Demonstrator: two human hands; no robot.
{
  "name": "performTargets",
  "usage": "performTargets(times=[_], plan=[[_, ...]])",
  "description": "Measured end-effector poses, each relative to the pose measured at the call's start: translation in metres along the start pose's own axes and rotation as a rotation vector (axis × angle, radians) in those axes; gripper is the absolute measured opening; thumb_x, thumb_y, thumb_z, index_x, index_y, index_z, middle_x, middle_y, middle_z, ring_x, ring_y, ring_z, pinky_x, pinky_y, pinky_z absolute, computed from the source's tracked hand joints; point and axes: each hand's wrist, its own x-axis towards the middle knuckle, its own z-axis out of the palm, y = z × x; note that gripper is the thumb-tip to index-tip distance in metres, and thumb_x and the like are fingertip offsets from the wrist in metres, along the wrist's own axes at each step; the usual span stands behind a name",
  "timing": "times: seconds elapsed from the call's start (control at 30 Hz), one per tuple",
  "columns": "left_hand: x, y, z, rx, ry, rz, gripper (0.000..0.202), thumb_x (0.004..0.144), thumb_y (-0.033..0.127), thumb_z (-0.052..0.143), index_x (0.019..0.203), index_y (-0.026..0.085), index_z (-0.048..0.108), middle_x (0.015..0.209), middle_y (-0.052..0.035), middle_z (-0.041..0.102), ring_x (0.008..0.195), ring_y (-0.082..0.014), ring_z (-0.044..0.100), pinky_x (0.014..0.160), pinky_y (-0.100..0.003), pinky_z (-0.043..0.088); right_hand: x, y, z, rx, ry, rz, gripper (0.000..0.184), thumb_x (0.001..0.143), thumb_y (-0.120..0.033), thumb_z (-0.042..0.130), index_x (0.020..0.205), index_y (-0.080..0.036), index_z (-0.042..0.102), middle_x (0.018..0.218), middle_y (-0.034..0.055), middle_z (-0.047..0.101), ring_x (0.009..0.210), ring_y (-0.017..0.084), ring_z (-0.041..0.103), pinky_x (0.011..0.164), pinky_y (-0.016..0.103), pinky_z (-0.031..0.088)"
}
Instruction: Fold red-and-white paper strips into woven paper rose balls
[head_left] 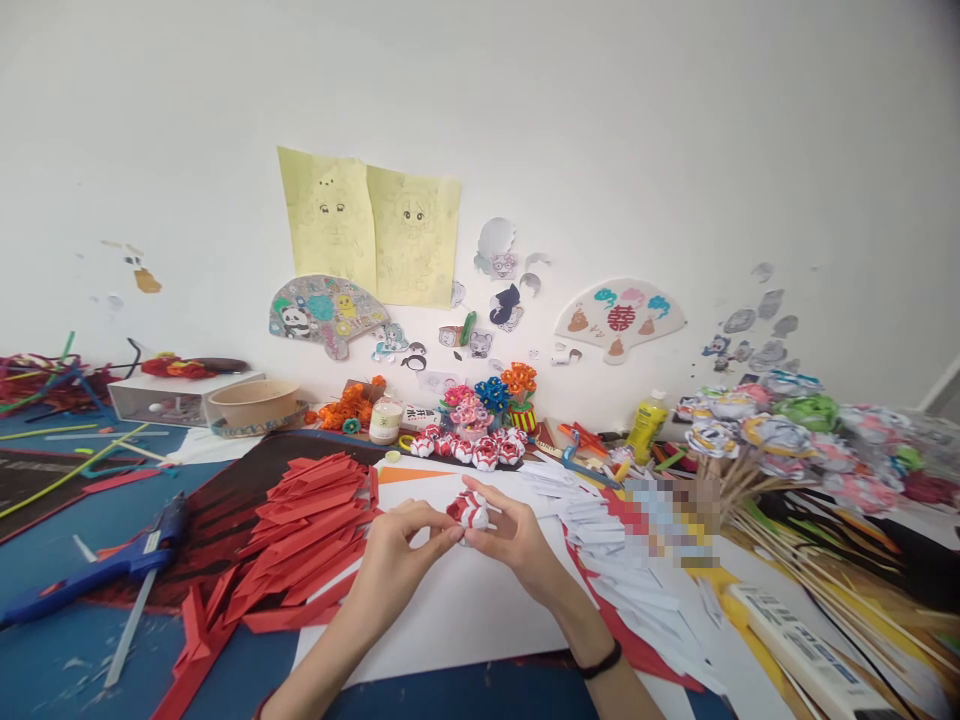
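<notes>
A small red and white folded paper flower [471,508] is held between my two hands above a white sheet of paper [450,610]. My left hand [416,545] pinches its left side between thumb and fingers. From the right, my right hand [517,535] grips it with thumb and fingertips; parts of the flower are hidden behind them. Red paper strips [307,530] lie in a fanned pile left of my hands. White paper strips [622,560] are spread to the right. Several finished red and white paper flowers [486,455] stand just beyond my hands.
A blue glue gun [142,555] lies at the left. A bowl [255,405] and clear box [180,395] stand behind it. Yellow bottle [646,428], paper flowers on sticks [780,435], thin sticks [832,590] and a white box [810,655] crowd the right side.
</notes>
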Motion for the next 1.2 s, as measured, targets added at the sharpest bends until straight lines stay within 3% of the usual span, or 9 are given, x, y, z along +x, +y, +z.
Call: performTargets(times=[0.33,0.6,0.9,1.2], plan=[[-0.0022,0.007,0.002,0.176,0.035,0.14,0.022,0.088,0.035,0.059,0.074,0.02,0.065,0.067,-0.0004,0.065,0.067,-0.0158,0.056,0.067,-0.029,0.042,0.0,0.0012,-0.0015,0.006,-0.01,0.005,0.07,0.073,-0.035,0.079,0.135,-0.022,0.051,0.125,0.0093,0.059,0.107,0.027,0.059,0.091,0.042,0.05],[-0.0039,0.0067,0.0042,0.294,0.011,0.121,0.02,0.09,0.033,0.057,0.075,0.02,0.062,0.07,0.0007,0.064,0.071,-0.0172,0.055,0.07,-0.031,0.037,0.0,0.003,-0.0018,0.009,-0.015,-0.005,0.069,0.074,-0.036,0.078,0.136,-0.022,0.051,0.129,0.0108,0.057,0.107,0.026,0.06,0.093,0.043,0.049],[-0.0033,0.0075,0.0052,0.242,0.011,0.102,0.019,0.091,0.032,0.055,0.077,0.02,0.058,0.074,0.0005,0.061,0.074,-0.0173,0.053,0.074,-0.032,0.036,0.0005,0.0007,0.0017,0.032,-0.027,0.003,0.069,0.075,-0.034,0.078,0.136,-0.023,0.05,0.127,0.009,0.059,0.104,0.024,0.061,0.093,0.041,0.049],[-0.0086,0.0096,0.0078,0.243,0.057,0.161,0.02,0.095,0.027,0.048,0.077,0.019,0.053,0.072,0.0,0.056,0.073,-0.0166,0.048,0.07,-0.03,0.035,0.002,0.006,0.0013,0.076,-0.032,0.012,0.068,0.076,-0.032,0.078,0.136,-0.019,0.05,0.123,0.0099,0.063,0.11,0.027,0.06,0.096,0.045,0.047]])
